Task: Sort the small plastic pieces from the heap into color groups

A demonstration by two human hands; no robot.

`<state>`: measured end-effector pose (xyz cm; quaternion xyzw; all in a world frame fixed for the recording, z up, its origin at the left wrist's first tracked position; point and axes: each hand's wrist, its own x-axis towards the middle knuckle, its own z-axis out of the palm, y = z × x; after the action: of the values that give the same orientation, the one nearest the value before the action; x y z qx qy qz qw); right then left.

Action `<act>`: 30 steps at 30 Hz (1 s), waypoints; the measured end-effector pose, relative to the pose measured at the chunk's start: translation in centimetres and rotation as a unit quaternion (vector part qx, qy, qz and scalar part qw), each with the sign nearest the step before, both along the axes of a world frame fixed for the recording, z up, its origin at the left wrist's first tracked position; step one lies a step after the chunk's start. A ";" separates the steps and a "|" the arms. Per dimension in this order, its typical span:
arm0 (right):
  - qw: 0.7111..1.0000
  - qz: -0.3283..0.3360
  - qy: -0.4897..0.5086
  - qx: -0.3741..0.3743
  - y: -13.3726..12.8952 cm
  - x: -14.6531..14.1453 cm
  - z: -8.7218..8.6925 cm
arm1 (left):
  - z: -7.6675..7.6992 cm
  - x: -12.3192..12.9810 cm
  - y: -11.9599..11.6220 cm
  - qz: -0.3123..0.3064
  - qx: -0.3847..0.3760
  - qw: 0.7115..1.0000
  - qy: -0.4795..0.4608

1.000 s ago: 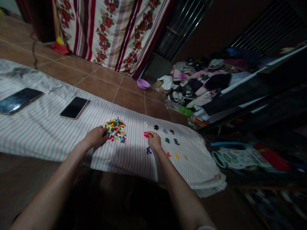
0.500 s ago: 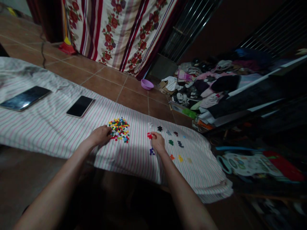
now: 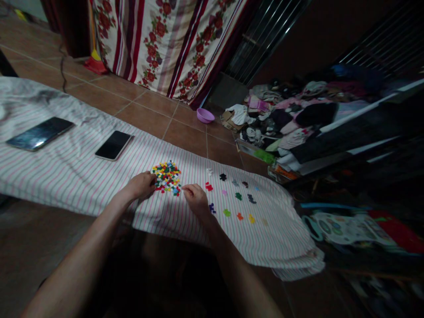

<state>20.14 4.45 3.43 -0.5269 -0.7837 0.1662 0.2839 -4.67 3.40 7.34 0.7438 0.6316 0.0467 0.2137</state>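
A pile of small multicoloured pieces (image 3: 168,176) lies on the striped cloth (image 3: 132,163). My left hand (image 3: 142,184) rests at the pile's left edge, its fingers curled; what they hold, if anything, is hidden. Just right of the pile is my right hand (image 3: 195,196), thumb and forefinger drawn together, with no piece clearly visible between them. Farther right, small groups lie sorted by colour, among them red pieces (image 3: 208,186), black pieces (image 3: 223,177), dark green pieces (image 3: 238,196), purple pieces (image 3: 212,208), lime pieces (image 3: 226,213) and yellow pieces (image 3: 251,218).
A phone (image 3: 113,145) and a larger tablet-like device (image 3: 40,133) lie on the cloth to the left. Beyond it, a purple bowl (image 3: 205,115) sits on the tiled floor. Heaped clothes (image 3: 288,115) and a colourful toy panel (image 3: 351,227) are at the right.
My right hand has moved left from the red group to beside the pile, uncovering the pink and lime groups. My left hand stays at the pile. The view has shifted slightly.
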 end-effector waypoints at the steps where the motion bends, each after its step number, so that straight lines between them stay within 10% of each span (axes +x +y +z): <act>1: 1.000 0.005 -0.002 -0.004 -0.1 -0.3 -0.2 | 0.0 0.0 0.0 0.001 -0.002 1.000 0.001; 30: 0.999 -0.011 -0.035 0.035 -0.1 -1.8 -2.1 | -0.1 0.1 0.1 -0.012 -0.010 1.000 0.019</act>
<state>18.31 4.31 1.36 -0.5304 -0.7929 0.1167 0.2762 -4.57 3.50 7.27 0.7500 0.6270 0.0234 0.2093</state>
